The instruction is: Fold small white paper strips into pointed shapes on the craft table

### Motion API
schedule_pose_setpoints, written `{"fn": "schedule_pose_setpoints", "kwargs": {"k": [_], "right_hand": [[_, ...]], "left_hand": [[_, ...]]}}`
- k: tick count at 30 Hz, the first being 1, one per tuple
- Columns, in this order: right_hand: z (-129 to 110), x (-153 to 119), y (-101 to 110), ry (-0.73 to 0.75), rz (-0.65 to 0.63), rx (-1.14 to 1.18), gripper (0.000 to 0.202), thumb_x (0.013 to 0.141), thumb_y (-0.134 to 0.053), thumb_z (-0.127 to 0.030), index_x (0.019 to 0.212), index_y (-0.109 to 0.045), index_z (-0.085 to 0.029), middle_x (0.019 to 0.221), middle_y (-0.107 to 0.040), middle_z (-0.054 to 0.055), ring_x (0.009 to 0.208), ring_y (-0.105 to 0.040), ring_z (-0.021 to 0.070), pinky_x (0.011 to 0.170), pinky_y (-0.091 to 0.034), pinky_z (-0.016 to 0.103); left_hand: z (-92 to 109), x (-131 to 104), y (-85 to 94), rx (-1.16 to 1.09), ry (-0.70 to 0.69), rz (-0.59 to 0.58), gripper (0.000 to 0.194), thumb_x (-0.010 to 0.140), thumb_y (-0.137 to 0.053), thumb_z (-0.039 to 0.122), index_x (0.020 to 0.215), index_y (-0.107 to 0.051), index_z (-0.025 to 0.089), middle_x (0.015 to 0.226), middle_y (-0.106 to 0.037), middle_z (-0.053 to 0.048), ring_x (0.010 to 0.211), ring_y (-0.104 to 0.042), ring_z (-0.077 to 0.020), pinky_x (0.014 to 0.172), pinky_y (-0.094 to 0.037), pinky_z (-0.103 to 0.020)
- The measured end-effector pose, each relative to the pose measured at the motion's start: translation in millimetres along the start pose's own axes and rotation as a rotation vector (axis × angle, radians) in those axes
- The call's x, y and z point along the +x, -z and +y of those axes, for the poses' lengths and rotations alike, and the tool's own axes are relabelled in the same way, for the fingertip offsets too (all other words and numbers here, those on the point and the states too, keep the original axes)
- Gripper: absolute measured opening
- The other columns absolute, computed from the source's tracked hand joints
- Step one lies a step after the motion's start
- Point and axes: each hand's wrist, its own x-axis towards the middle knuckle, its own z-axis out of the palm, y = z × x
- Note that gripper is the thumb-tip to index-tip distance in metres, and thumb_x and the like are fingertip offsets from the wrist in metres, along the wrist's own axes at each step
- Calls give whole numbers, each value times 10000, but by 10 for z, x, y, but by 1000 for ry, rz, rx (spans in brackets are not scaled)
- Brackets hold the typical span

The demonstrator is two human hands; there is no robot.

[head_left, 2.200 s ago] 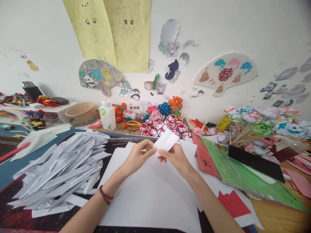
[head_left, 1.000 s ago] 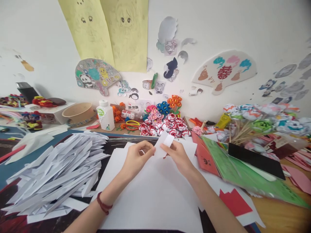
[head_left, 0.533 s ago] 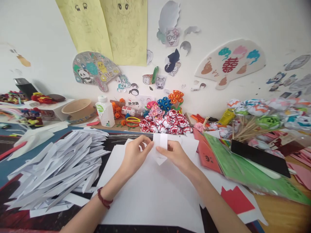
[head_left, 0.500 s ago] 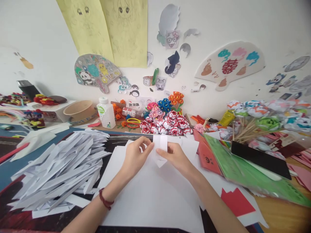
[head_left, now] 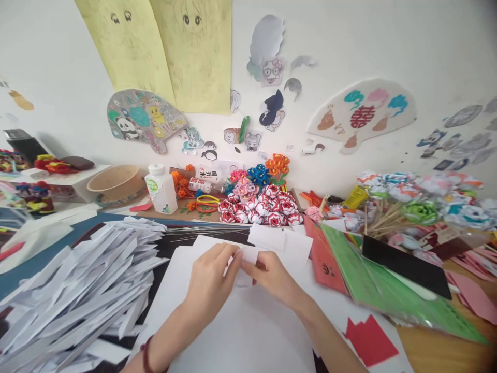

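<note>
A small white folded piece of paper (head_left: 247, 256) is held between both hands above a large white sheet (head_left: 248, 331). My left hand (head_left: 215, 272) pinches its left side with thumb and fingers pressed together. On the right side, my right hand (head_left: 272, 274) grips it between thumb and bent fingers. Parts of the paper are hidden behind the fingers. Beyond the hands, another small white paper piece (head_left: 267, 237) lies on the sheets. To the left spreads a big heap of folded white paper strips (head_left: 89, 285).
Red-and-white paper flowers (head_left: 264, 205) line the back by the wall, near a white bottle (head_left: 161, 189). A green plastic packet (head_left: 399, 285), a black flat object (head_left: 406, 264) and red paper (head_left: 371, 339) lie at right. Thin wires (head_left: 209, 231) rest behind the sheets.
Both hands have come lower and nearer, and the held paper now shows shorter, more covered by the fingers. The camera view has shifted slightly.
</note>
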Motion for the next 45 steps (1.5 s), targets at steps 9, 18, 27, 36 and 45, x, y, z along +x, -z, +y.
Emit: {"fn": "schedule_pose_setpoints", "kwargs": {"k": [9, 18, 27, 36, 45], "right_hand": [[-53, -24, -41, -30, -27, -253, 397, 823, -508, -343, 482, -458, -146, 451, -427, -27, 458, -380, 80, 422, -244, 206], [-17, -19, 1, 16, 51, -310, 350, 844, -509, -344, 548, -501, -158, 501, -523, -13, 483, -462, 105, 456, -283, 220], [-60, -145, -96, 166, 246, -315, 252, 861, -521, -351, 673, -534, -183, 594, -555, 7, 528, -510, 134, 503, -337, 239], [-98, -174, -105, 184, 157, -144, 258, 884, -476, -373, 700, -477, -193, 591, -516, -23, 526, -521, 120, 489, -352, 210], [6, -98, -62, 99, 165, -136, 217, 873, -505, -337, 725, -520, -180, 538, -557, -16, 517, -578, 141, 534, -409, 229]], "left_hand": [[-18, -21, -86, 313, -207, -34, 227, 903, -399, 171, 704, -507, 177, 646, -532, -14, 581, -465, -143, 572, -322, -276], [-15, -43, -107, 381, -203, 16, 200, 903, -420, 202, 766, -565, 185, 666, -582, -12, 585, -494, -140, 578, -317, -278], [82, -109, -126, 278, 31, 261, 191, 904, -439, 272, 836, -597, 189, 662, -614, 8, 537, -507, -105, 539, -288, -227], [-38, -46, -108, 140, 114, 236, 206, 909, -427, 291, 900, -604, 186, 594, -597, 26, 503, -502, -96, 531, -305, -202], [-49, -47, -149, 193, 101, 150, 209, 915, -433, 321, 984, -596, 212, 804, -701, 13, 597, -601, -110, 560, -332, -217]]}}
